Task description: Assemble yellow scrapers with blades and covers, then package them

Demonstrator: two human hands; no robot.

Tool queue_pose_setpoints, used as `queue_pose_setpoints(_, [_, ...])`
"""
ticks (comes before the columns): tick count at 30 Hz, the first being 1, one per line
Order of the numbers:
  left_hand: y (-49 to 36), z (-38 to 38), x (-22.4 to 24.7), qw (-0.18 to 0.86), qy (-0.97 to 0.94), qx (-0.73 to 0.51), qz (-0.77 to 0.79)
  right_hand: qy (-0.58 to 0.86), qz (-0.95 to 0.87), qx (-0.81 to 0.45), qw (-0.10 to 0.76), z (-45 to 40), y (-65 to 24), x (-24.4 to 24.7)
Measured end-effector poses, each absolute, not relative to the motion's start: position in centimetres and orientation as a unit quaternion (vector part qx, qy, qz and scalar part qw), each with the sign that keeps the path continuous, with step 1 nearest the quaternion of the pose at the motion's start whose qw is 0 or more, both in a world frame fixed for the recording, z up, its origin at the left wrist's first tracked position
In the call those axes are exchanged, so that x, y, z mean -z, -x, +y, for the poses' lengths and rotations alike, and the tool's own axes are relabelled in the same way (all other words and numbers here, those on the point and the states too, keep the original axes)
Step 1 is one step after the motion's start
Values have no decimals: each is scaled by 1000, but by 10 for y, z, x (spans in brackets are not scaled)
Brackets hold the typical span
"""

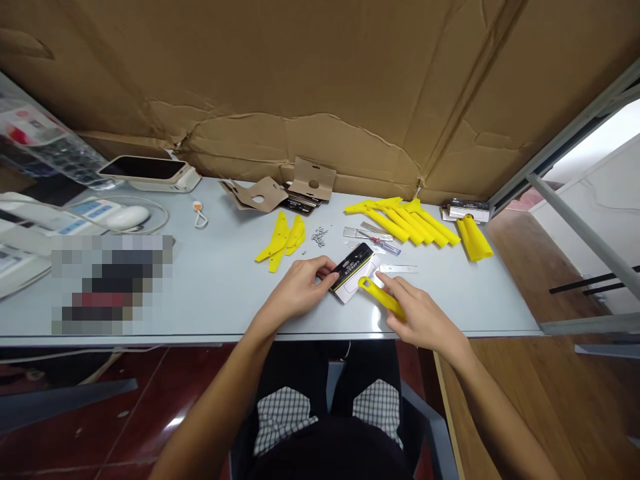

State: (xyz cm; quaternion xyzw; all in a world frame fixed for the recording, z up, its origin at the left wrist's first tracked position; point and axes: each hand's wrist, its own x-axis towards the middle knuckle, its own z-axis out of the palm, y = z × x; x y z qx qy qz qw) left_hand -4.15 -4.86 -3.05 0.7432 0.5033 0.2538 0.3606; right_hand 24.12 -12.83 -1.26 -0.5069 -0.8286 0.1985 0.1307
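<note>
My left hand (303,288) pinches the edge of a black-and-white packaging card (353,270) lying tilted above the table. In my right hand (415,312) is a yellow plastic handle (379,295) with a hole at its end, which overlaps the card's lower right side. Just past the right fingers lies a thin metal blade (400,269). A screwdriver (384,245) with a clear handle rests beyond the card, beside more metal strips (376,231). Small screws (319,236) are heaped left of them, near flat yellow plastic pieces (281,241).
Several yellow handles (407,223) lie in a row at the back right, near stacked packages (467,210) and a wider yellow piece (474,239). Opened cardboard packaging (313,179) sits against the cardboard wall (300,73). At left are a phone (145,168) and a white mouse (127,218).
</note>
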Motion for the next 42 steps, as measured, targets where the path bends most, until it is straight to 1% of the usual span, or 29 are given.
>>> queue_pose_setpoints(6, [38, -49, 29, 401, -735, -259, 482, 488, -831, -236, 127, -119, -243, 12])
queue_pose_setpoints(8, [36, -50, 28, 441, -727, -267, 454, 476, -823, -268, 155, -117, -250, 15])
queue_pose_setpoints(11, [29, -54, 27, 475, -717, -269, 435, 444, -807, -316, 227, -115, -261, 19])
queue_pose_setpoints(14, [20, -58, 27, 447, -726, -256, 455, 435, -780, -361, 268, -117, -269, 19])
queue_pose_setpoints(19, [9, -64, 28, 380, -757, -242, 474, 493, -729, -388, 274, -133, -298, 16])
queue_pose_setpoints(22, [7, -67, 33, 340, -776, -242, 473, 541, -701, -361, 293, -139, -330, 14])
queue_pose_setpoints(24, [7, -69, 37, 314, -786, -242, 474, 575, -681, -319, 322, -134, -355, 11])
queue_pose_setpoints(26, [6, -70, 41, 291, -798, -242, 469, 616, -647, -250, 373, -118, -379, 5])
queue_pose_setpoints(27, [6, -71, 43, 283, -803, -242, 464, 638, -631, -210, 389, -107, -389, 2])
queue_pose_setpoints(28, [5, -71, 45, 277, -808, -243, 460, 661, -620, -170, 388, -93, -398, -2])
queue_pose_setpoints(30, [6, -72, 47, 272, -812, -245, 455, 716, -610, -61, 334, -62, -412, -10])
queue_pose_setpoints(32, [7, -73, 48, 271, -814, -246, 452, 757, -614, 47, 220, -31, -420, -17])
queue_pose_setpoints(36, [9, -74, 49, 273, -820, -247, 438, 769, -613, 81, 164, 13, -425, -23])
queue_pose_setpoints(42, [9, -75, 51, 254, -833, -246, 426, 785, -607, 98, 76, 37, -426, -25])
